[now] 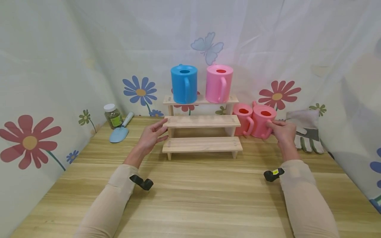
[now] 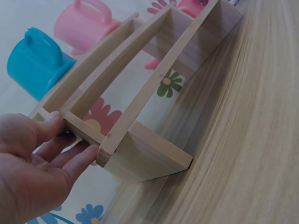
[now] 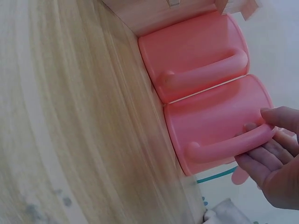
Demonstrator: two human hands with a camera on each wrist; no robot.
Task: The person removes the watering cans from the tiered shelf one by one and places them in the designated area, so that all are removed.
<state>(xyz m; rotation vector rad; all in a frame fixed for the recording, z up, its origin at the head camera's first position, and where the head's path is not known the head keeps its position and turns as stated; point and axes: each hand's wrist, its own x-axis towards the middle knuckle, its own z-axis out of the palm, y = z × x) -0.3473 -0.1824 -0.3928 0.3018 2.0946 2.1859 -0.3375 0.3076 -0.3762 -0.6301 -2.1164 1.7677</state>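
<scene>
A three-tier wooden shelf [image 1: 202, 144] stands at the middle back, a blue watering can [image 1: 178, 86] and a light pink one [image 1: 213, 86] on its top tier. My left hand [image 1: 149, 137] touches the shelf's left end; in the left wrist view the thumb and fingers of that hand [image 2: 42, 163] lie along the end of the tiers [image 2: 140, 107]. Right of the shelf, two darker pink cans stand side by side, touching. My right hand [image 1: 284, 132] grips the handle of the outer can [image 1: 260, 124]; in the right wrist view its fingers curl round this handle [image 3: 229, 145]. The inner can [image 3: 196, 51] is beside the shelf.
A jar with a white lid [image 1: 113, 116] and a light blue trowel [image 1: 119, 134] lie at the back left, the jar upright. Grey and white gloves [image 1: 309, 134] rest at the back right. A flowered curtain [image 1: 190, 43] hangs behind the table [image 1: 208, 195].
</scene>
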